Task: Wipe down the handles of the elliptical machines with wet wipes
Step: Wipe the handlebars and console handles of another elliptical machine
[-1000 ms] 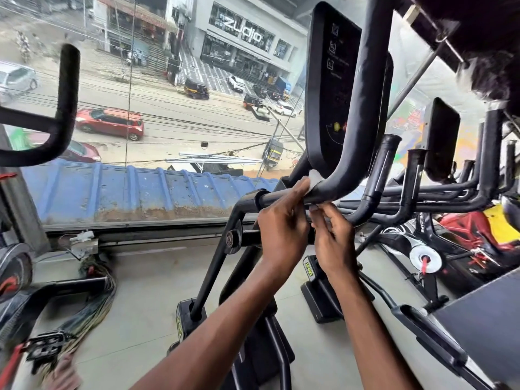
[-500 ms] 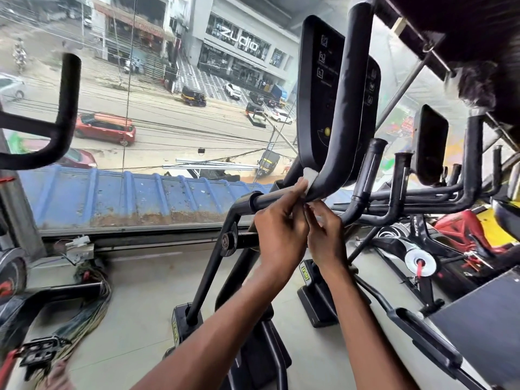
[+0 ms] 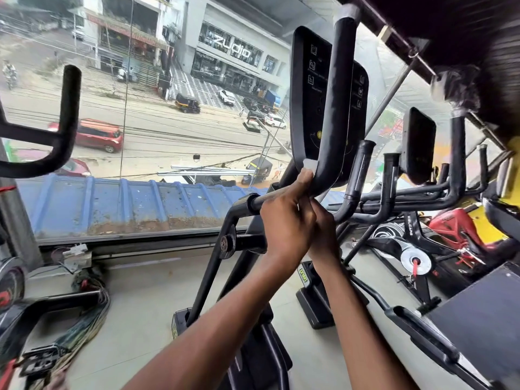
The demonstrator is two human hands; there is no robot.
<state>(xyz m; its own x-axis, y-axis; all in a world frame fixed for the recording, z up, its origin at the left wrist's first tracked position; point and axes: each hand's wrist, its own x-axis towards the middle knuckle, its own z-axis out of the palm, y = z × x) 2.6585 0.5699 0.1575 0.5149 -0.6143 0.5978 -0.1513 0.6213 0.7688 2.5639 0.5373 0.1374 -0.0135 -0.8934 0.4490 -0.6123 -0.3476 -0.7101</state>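
On the head camera I see the left hand (image 3: 287,220) curled up at the bend of the black handle (image 3: 333,122). It pinches a white wipe (image 3: 309,165) against the handle's inner curve, just in front of the console (image 3: 305,102). The right hand (image 3: 323,232) touches the left one under the bend. It is mostly hidden, so I cannot tell its grip.
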